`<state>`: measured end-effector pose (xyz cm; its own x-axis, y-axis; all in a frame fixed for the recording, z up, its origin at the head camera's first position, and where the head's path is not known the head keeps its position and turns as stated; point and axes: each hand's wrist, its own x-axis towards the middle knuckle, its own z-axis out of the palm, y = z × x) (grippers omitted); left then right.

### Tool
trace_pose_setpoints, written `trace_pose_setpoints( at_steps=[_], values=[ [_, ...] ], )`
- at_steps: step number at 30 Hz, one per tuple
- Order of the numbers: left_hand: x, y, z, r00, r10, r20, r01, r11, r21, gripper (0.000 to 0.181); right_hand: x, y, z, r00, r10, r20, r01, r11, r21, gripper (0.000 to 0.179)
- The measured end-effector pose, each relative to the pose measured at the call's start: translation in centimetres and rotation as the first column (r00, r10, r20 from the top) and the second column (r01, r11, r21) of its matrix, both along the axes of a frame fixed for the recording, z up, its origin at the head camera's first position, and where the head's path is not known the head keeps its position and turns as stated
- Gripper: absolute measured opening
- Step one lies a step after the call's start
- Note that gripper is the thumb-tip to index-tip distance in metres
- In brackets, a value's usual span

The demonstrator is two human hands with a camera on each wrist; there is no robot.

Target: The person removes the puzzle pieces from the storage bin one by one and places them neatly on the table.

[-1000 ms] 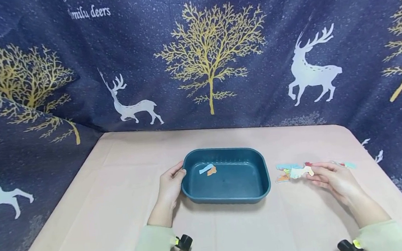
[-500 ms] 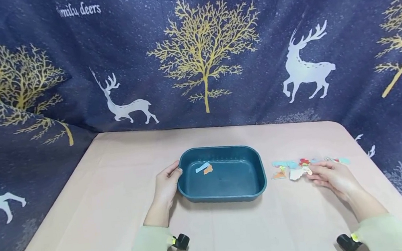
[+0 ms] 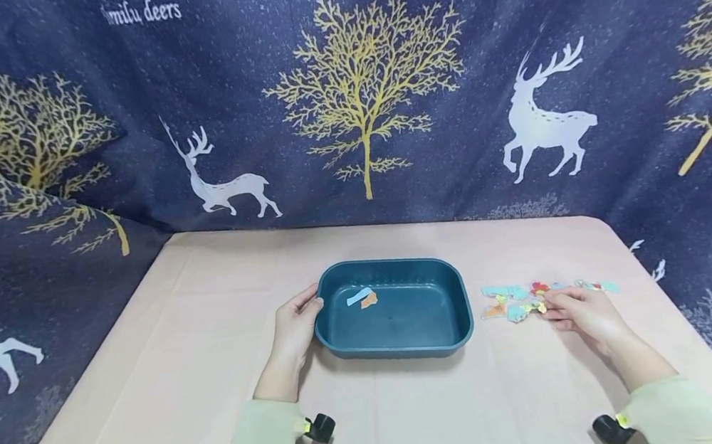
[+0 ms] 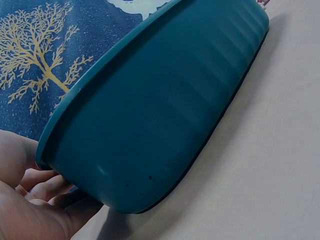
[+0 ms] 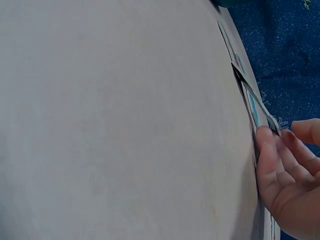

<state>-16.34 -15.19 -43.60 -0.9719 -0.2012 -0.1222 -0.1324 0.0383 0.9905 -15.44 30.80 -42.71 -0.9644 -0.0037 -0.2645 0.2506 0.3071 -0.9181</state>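
Observation:
My left hand (image 3: pixel 294 331) grips the left end of a dark teal plastic basin (image 3: pixel 401 352), with the thumb over its rim; the left wrist view shows the basin's outer wall (image 4: pixel 150 110) and the fingers beneath the rim. In the basin lie a light blue scrap (image 3: pixel 359 296) and an orange scrap (image 3: pixel 368 300). On the right, my right hand (image 3: pixel 587 315) pinches a torn paper piece (image 3: pixel 519 312), light blue and yellow on its upper face. In the right wrist view this paper piece (image 5: pixel 255 95) appears nearly edge-on, tilted up from the table at the fingertips.
More torn colored pieces lie in a row right of the basin: a light blue one (image 3: pixel 498 291), an orange one (image 3: pixel 495 310) and a red one (image 3: pixel 539 288), with others partly behind the right hand. The pale tablecloth (image 3: pixel 438 407) meets a dark blue deer-patterned curtain (image 3: pixel 443 192).
The piece in my right hand showed its white side earlier; now its colored face is up. The left hand keeps its grip on the basin. The head view has shifted slightly.

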Motion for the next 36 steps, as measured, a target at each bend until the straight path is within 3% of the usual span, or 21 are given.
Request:
trace_pose_setpoints(
  at_steps=[10, 15, 20, 29, 36],
  values=[
    [0.0, 0.0, 0.1, 1.0, 0.011, 0.011, -0.011, 1.0, -0.011, 0.038, 0.0, -0.1, 0.5, 0.999, -0.03, -0.031, 0.036, 0.981, 0.191, 0.053],
    [0.0, 0.0, 0.1, 1.0, 0.011, 0.008, -0.011, 1.0, -0.013, 0.037, -0.3, -0.1, 1.0, 0.998, -0.056, -0.029, 0.059, 0.99, 0.13, 0.056],
    [0.0, 0.1, 0.0, 1.0, 0.013, 0.007, -0.013, 1.0, -0.018, 0.037, -0.6, -1.1, 1.7, 0.999, -0.015, -0.049, 0.019, 0.997, 0.08, 0.06],
    [-0.1, 0.2, 0.2, 1.0, 0.025, -0.003, -0.025, 1.0, 0.001, 0.038, -0.9, -4.2, 3.7, 0.985, 0.135, -0.11, -0.116, 0.98, 0.163, 0.059],
    [0.1, 0.3, 0.1, 1.0, 0.022, -0.005, -0.022, 1.0, 0.021, 0.038, -1.3, -6.8, 4.7, 0.97, 0.193, -0.15, -0.173, 0.975, 0.139, 0.054]
  ],
)
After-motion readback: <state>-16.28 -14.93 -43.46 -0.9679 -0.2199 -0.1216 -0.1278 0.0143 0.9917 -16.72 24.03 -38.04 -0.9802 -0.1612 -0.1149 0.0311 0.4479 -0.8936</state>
